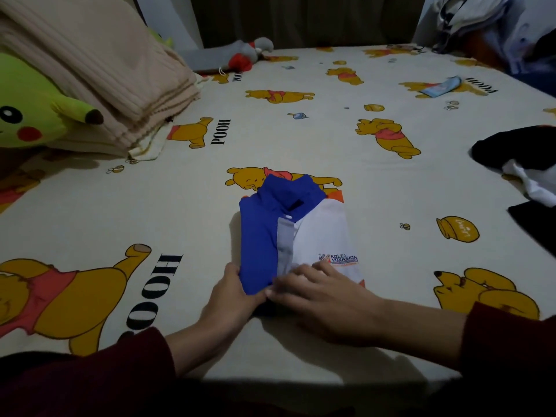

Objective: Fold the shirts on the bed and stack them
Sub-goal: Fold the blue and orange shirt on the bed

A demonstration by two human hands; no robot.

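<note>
At the upper left of the frame a green plush toy (27,115) with red cheeks leans against a folded stack of beige ribbed blankets (99,70). They sit on the bed (391,191), which is covered by a cream sheet printed with yellow bears and the word POOH. Further back, near the top centre, lies a grey and red soft toy (240,55).

In the lower centre of the frame lies the folded polo shirt (291,233), a compact rectangle on the sheet. Its left half is royal blue, its right half white, with a grey button placket running down the middle and a sliver of orange at the upper right corner. A small printed logo sits on the white side, low down. The blue collar points away, toward the top of the frame, and the long axis runs from the near edge of the bed to the far side, tilted a little to the right.

The left hand (231,293) grips the near left corner of the shirt, thumb on top and fingers tucked beneath. The right hand (319,296) lies flat across the near edge, fingers spread and pressing on the fabric. Both forearms come out of dark red sleeves.

At the right edge of the frame a heap of black and white clothes (517,164) waits unfolded, and a small blue item (440,85) lies at the upper right.
</note>
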